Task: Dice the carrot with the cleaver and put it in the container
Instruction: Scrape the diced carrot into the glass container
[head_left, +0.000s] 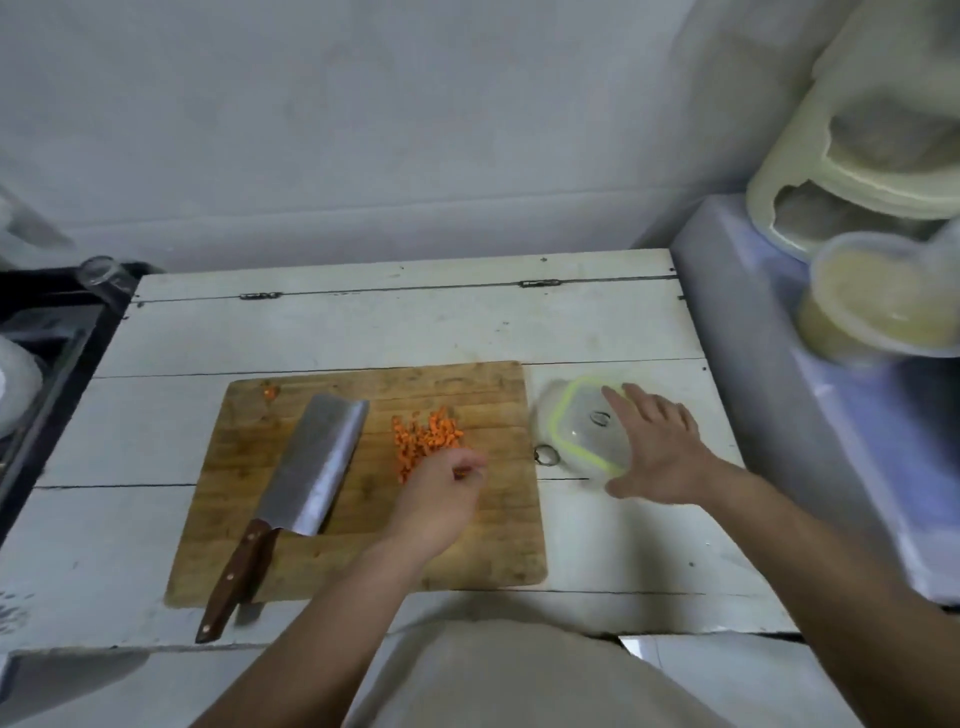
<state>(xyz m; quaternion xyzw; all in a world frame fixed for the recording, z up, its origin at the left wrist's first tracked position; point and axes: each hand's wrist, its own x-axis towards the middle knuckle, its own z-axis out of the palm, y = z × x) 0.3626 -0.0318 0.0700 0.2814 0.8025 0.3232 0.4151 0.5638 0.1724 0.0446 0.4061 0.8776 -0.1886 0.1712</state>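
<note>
Judging the dicing finished, with the cleaver (306, 467) lying on the board, we curl our left hand (441, 496) fingers onto the diced carrot (423, 439) mid-frame, while our right hand (657, 449), fingers spread, steadies the lidded container (576, 423), which wants opening next

We find no writing, label, brand, number or sign that can be read anywhere in this view.
</note>
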